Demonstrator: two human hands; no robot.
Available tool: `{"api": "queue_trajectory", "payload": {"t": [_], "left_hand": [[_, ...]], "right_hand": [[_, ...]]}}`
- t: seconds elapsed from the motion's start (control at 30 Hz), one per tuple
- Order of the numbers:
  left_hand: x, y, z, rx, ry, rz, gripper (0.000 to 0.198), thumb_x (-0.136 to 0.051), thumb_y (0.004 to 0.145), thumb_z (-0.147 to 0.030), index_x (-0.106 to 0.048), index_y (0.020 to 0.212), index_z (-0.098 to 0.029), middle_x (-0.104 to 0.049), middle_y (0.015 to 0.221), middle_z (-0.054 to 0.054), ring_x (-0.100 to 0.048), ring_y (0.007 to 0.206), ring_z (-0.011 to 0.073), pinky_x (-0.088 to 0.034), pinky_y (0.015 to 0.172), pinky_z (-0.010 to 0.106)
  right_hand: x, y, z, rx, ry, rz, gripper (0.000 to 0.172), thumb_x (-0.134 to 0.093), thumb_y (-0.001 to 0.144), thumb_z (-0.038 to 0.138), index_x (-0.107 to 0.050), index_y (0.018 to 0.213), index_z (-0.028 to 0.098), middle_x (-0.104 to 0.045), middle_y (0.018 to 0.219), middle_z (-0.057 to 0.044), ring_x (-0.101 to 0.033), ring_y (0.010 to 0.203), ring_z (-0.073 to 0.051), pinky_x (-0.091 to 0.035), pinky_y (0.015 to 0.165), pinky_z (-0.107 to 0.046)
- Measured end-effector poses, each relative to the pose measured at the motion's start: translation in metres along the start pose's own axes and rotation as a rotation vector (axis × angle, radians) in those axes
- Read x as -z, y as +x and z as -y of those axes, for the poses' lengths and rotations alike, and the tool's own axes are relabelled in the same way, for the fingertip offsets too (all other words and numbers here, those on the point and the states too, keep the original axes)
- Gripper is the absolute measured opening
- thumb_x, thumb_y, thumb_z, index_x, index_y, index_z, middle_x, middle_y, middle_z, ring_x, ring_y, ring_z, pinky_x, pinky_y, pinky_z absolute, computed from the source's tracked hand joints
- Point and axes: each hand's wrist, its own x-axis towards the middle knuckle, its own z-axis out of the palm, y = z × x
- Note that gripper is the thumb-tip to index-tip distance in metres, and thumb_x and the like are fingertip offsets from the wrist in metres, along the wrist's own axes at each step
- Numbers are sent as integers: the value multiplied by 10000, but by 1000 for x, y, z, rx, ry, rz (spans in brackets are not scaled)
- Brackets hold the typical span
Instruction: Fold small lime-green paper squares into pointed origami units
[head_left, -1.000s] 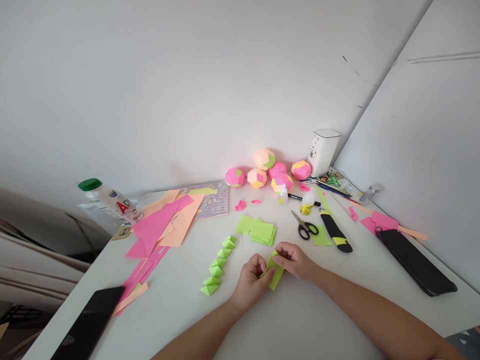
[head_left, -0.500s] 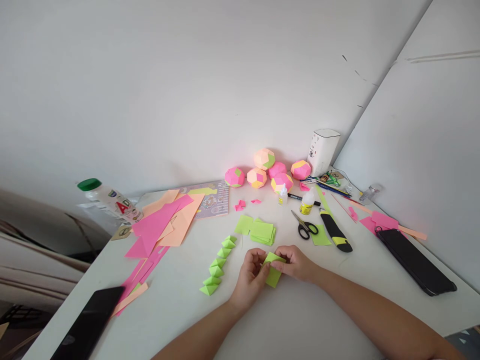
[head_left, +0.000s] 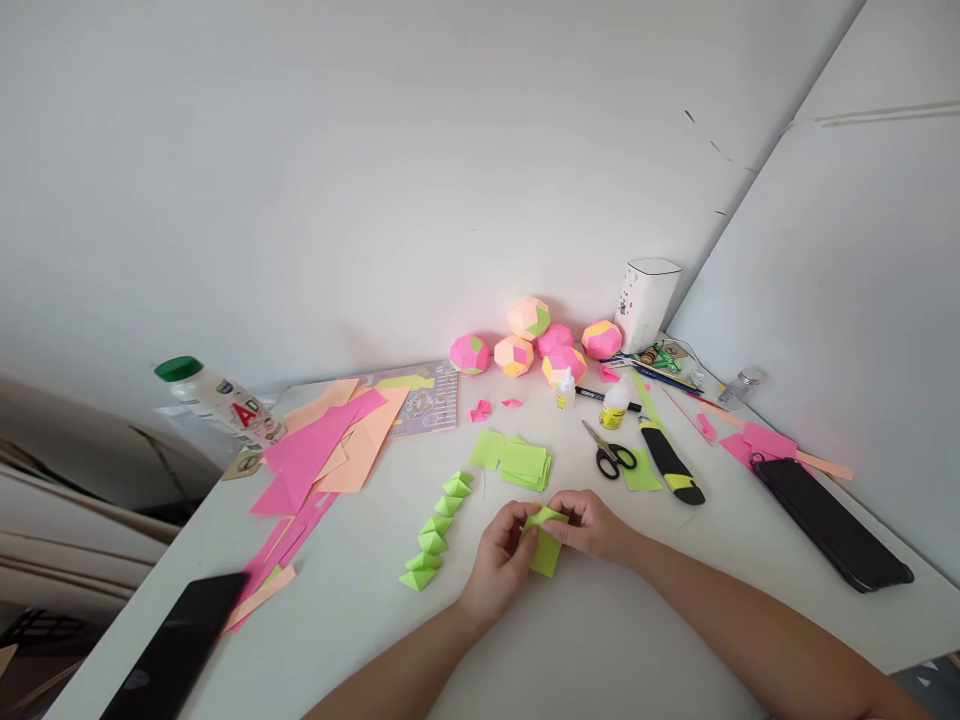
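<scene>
1. The thing being worked is a bright lime-green piece of paper (head_left: 546, 558), held between the two hands at the near middle of the tabletop (head_left: 637, 640). Its upper part looks bent over near the thumbs; whether its lower edge touches the surface cannot be told.
2. The left hand (head_left: 501, 558) has its grip closed down to a pinch on the paper's left side, thumb on top and fingers curled behind.
3. The right hand (head_left: 592, 525) pinches the upper right part in the same manner, its thumb laid across the face. Neither grip shows any wide gap.
4. The step in hand appears to be folding: the person seems to be lining up or forming a crease near the top.
5. The next move probably calls for steadying the paper with one hand while the other squares the edges and presses the fold flat; a skewed edge would give a crooked crease.
6. Just beyond the hands lies a small stack of flat lime-green paper squares (head_left: 525, 461); to their left runs a row of pointed, folded lime-green paper pieces (head_left: 433, 541).
7. Farther out lie black-handled metal scissors (head_left: 610, 447), with multicoloured faceted paper balls (head_left: 529, 318) grouped near the wall.
</scene>
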Motion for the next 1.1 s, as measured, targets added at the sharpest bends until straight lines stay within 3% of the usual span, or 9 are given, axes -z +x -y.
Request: {"api": "queue_trajectory", "payload": {"t": [0.37, 0.7, 1.1], "left_hand": [[2, 2, 5, -75, 52, -2, 235, -579, 806, -363, -590, 975, -200, -532, 854, 33, -518, 734, 147, -444, 635, 243], [1, 0, 2, 55, -15, 14, 283, -583, 800, -409, -593, 970, -183, -610, 801, 34, -570, 728, 160, -454, 638, 257], [2, 0, 1, 73, -45, -11, 257, -552, 824, -402, -601, 954, -186, -636, 879, 46, -569, 822, 175, -455, 720, 274]], "right_hand": [[0, 0, -1, 7, -23, 1, 301, -616, 769, 416, -522, 674, 147, -392, 561, 43, -335, 517, -79, -264, 464, -195], [0, 0, 1, 4, -29, -5, 317, -607, 773, 445, -550, 694, 144, -393, 547, 47, -328, 498, -77, -257, 459, -201], [-1, 0, 3, -9, 44, -23, 278, -647, 752, 389, -527, 682, 149, -360, 539, 57, -308, 488, -73, -241, 452, -201]]}}
